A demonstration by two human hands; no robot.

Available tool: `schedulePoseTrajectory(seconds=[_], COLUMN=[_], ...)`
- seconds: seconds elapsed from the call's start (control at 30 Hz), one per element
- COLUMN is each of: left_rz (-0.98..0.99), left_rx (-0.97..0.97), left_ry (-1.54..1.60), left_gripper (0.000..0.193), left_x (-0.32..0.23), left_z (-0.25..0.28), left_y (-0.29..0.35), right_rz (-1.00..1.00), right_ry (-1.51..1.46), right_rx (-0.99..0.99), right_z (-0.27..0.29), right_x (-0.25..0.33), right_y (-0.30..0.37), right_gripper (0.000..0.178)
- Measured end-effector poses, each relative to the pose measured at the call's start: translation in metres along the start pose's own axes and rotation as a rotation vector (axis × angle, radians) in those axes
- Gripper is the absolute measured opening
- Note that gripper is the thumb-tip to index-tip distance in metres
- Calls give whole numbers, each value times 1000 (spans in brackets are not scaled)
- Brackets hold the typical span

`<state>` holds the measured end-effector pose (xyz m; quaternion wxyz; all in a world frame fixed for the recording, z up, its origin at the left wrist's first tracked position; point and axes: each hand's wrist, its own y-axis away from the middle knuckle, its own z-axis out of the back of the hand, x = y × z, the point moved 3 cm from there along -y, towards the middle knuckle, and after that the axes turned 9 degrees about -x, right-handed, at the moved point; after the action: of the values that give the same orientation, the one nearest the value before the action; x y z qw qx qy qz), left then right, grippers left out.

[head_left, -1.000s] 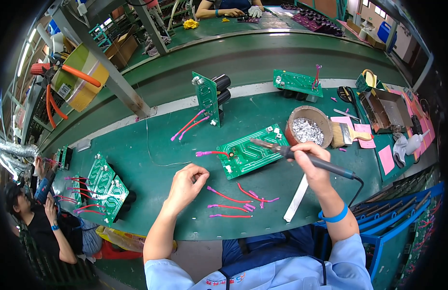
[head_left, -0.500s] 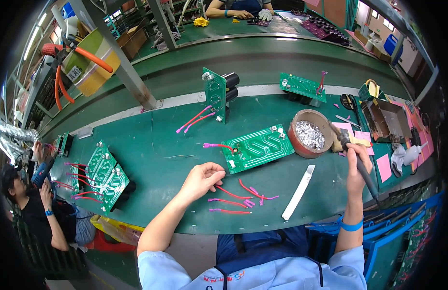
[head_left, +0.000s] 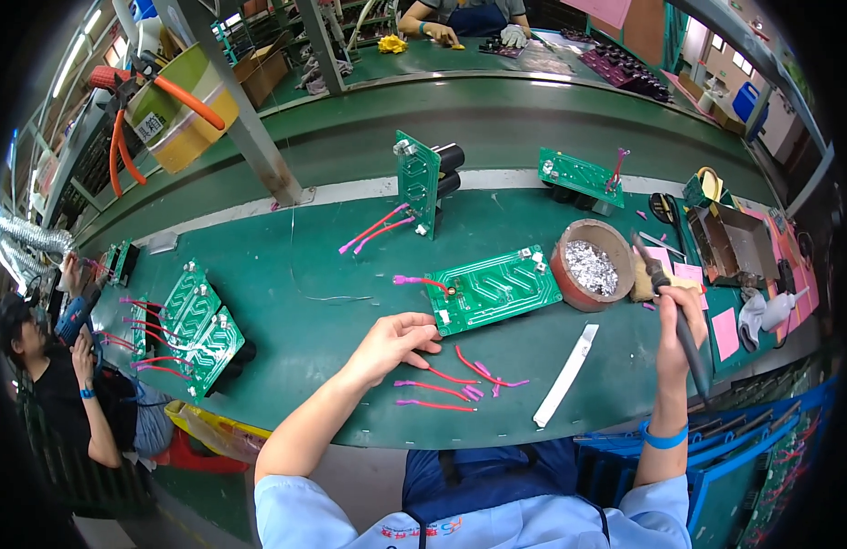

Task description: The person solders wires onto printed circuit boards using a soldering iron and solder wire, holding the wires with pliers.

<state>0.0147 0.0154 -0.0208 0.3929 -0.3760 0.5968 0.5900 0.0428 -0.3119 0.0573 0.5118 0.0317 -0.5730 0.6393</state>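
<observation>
Right hand (head_left: pixel 668 324) swung rightward, fingers round a soldering iron (head_left: pixel 691 355), a pot (head_left: pixel 577 290) between them and the circuit board (head_left: pixel 498 297); left hand's (head_left: pixel 391 349) pinch was unclear.

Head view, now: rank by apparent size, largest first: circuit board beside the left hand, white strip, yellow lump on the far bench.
1. Circuit board
2. White strip
3. Yellow lump

The lump lies farther from the camera; this ranks apparent size only.
</observation>
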Motion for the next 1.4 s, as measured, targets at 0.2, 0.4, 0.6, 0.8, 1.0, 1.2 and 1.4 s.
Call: schedulePoseTrajectory(seconds=[0.2, 0.4, 0.6, 0.8, 1.0, 1.2, 1.4], left_rz=[37, 122, 138, 169, 200, 178, 186], left_rx=[66, 159, 169, 173, 164, 155, 127], left_ry=[93, 272, 410, 427, 569, 584, 721], left_gripper=[42, 35, 33, 35, 29, 26, 21], left_x=[1, 6, 11, 12, 11, 13, 16], left_z=[-5, -12, -14, -16, -22, -23, -29], left_y=[-7, -10, -12, -9, -8, -9, -11], right_rz=[16, -103, -330, -283, -296, -343, -311], right_ry=[29, -344, -629, -593, -606, -579, -590], right_rx=[-24, 88, 312, 371, 264, 198, 213], right_z=[-6, -33, -81, -90, -77, -58, -55], right_x=[-4, 19, 35, 34, 23, 7, 6], right_y=[-4, 4, 22, 26, 22, 19, 19], right_gripper=[5, 8, 11, 13, 11, 12, 13])
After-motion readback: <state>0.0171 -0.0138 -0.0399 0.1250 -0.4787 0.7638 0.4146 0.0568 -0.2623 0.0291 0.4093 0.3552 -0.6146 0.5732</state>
